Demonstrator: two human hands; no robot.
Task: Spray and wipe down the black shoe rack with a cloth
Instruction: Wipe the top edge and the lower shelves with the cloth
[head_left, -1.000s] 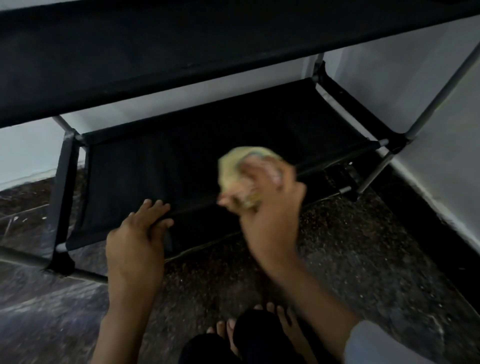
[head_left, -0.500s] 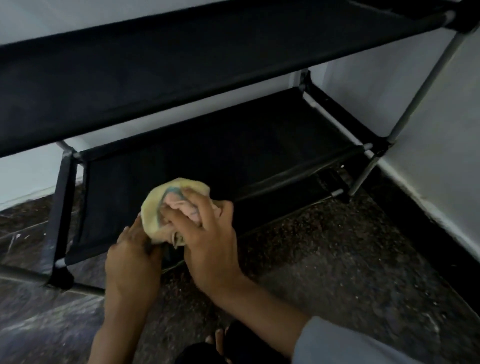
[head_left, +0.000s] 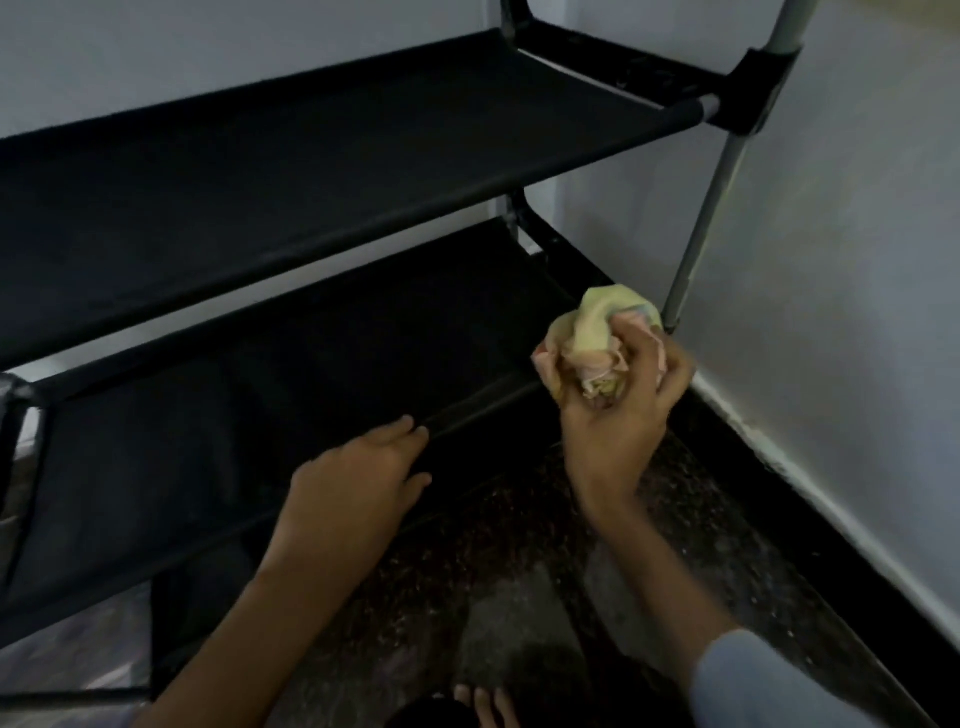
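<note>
The black shoe rack (head_left: 291, 171) stands against the wall, with two fabric shelves in view and a grey metal post (head_left: 711, 208) at its right front corner. My right hand (head_left: 618, 421) grips a bunched yellow and pink cloth (head_left: 597, 338) at the right end of the lower shelf's front bar, close to the post's foot. My left hand (head_left: 353, 488) rests on the front bar of the lower shelf (head_left: 270, 384), its fingers straight along the bar. No spray bottle is in view.
A white wall (head_left: 841, 291) with a black skirting (head_left: 810, 530) runs close along the rack's right side. The floor (head_left: 519, 561) is dark speckled stone. My bare toes (head_left: 485, 706) show at the bottom edge.
My right hand carried the cloth from the left part of the lower shelf's front bar to its right end. My left hand moved right along the bar. The view rose to show the upper shelf.
</note>
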